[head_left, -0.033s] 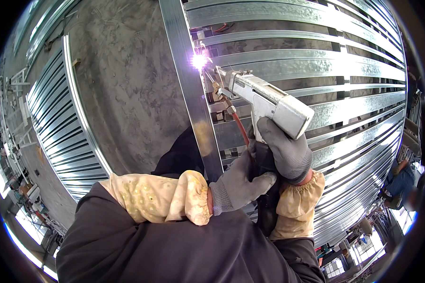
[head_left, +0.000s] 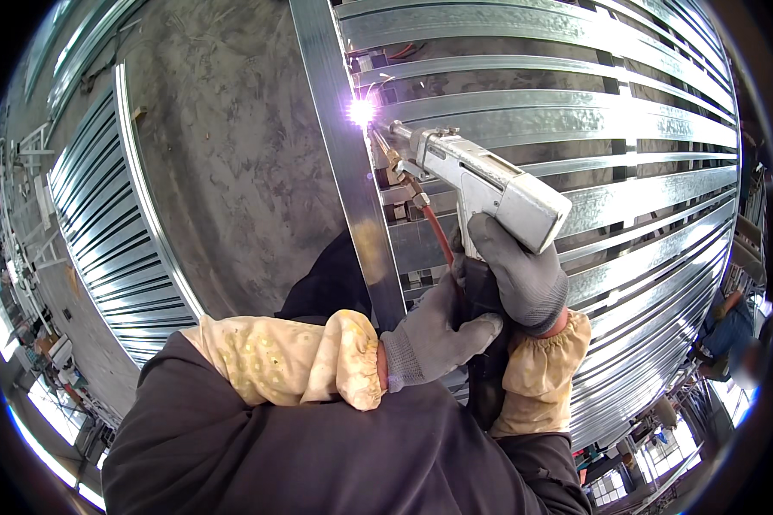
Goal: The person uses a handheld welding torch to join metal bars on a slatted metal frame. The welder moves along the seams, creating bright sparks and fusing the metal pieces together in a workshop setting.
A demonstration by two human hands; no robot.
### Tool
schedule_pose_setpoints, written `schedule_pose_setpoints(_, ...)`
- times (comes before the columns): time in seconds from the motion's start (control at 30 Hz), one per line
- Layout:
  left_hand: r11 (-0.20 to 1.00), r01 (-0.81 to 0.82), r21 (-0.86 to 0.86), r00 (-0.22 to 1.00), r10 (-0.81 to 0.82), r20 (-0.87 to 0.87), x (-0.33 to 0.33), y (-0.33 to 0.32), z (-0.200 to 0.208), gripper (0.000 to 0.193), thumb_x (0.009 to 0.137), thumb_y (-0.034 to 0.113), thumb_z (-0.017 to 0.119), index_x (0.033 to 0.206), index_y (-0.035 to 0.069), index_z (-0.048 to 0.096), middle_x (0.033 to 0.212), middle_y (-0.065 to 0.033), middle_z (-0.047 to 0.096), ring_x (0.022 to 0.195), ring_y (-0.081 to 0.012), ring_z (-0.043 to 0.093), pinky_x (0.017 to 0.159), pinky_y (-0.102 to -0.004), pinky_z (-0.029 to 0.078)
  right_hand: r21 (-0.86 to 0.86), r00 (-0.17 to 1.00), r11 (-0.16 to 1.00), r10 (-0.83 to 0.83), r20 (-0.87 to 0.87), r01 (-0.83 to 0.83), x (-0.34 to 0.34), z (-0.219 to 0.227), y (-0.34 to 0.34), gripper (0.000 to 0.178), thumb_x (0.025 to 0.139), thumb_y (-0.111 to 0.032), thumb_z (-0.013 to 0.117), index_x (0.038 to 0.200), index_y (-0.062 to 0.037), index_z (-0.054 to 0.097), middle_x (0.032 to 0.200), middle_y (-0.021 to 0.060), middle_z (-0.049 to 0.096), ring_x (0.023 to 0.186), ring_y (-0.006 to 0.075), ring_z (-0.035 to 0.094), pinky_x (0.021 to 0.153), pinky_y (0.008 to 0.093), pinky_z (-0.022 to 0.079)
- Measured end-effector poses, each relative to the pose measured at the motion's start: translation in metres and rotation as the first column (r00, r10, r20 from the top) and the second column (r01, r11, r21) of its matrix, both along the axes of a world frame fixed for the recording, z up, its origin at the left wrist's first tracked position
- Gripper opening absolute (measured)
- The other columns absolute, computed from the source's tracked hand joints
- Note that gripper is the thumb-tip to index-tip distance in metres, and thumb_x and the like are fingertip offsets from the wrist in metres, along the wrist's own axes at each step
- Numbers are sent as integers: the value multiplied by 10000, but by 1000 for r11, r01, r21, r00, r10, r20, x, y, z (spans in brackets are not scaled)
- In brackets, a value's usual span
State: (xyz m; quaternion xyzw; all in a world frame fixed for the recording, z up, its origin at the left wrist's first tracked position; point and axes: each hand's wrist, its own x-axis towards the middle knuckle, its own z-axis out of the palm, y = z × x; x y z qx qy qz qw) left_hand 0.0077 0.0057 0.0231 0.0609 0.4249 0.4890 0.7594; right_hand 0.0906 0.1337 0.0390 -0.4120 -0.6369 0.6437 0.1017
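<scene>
My right hand (head_left: 524, 279), in a grey knit glove, is closed around the handle of a silver welding gun (head_left: 498, 184). The gun's nozzle points up and left at a bright violet-white glow on the inner edge of a galvanized steel bar (head_left: 339, 146), where a slat meets it. A thin tube with a brass fitting and a red hose (head_left: 438, 236) runs alongside the nozzle. Below the handle, my left hand (head_left: 442, 335), gloved too, wraps around the black cable sleeve (head_left: 486, 378) of the gun. Its fingertips are partly hidden behind the sleeve.
Long galvanized slats (head_left: 524, 116) stretch to the right from the bar. Left of it lies grey concrete floor (head_left: 223, 154), with another slatted metal panel (head_left: 116, 223) beyond. At the far right a person in blue trousers (head_left: 730, 330) is partly visible.
The sparks around the glow have changed shape slightly. Both hands and the welding gun stay in the same place.
</scene>
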Motion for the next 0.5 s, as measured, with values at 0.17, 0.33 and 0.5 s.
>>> schedule_pose_setpoints(0.17,1000,-20,24,1000,20,5,2,-2,-3,579,881,132,608,1374,16,327,890,1,551,646,-34,492,559,-206,427,22,1000,1000,-7,6,6,-2,1,0,236,926,-152,612,1101,6,618,921,61,650,819,132,620,695,288,504)
schedule_pose_setpoints(0.33,999,-32,2,999,32,37,2,-2,-1,611,875,121,612,1396,14,310,940,0,554,692,-29,501,579,-200,431,-5,999,999,37,5,-37,-1,4,2,227,928,-151,606,1092,6,619,906,58,644,802,129,613,677,288,501)
schedule_pose_setpoints(0.5,1000,9,-13,1000,-9,7,0,-1,1,584,875,128,619,1369,13,329,898,-3,554,656,-36,498,560,-205,431,18,999,999,35,5,-35,-2,5,1,205,925,-144,603,1067,2,624,893,59,642,795,137,616,675,293,503)
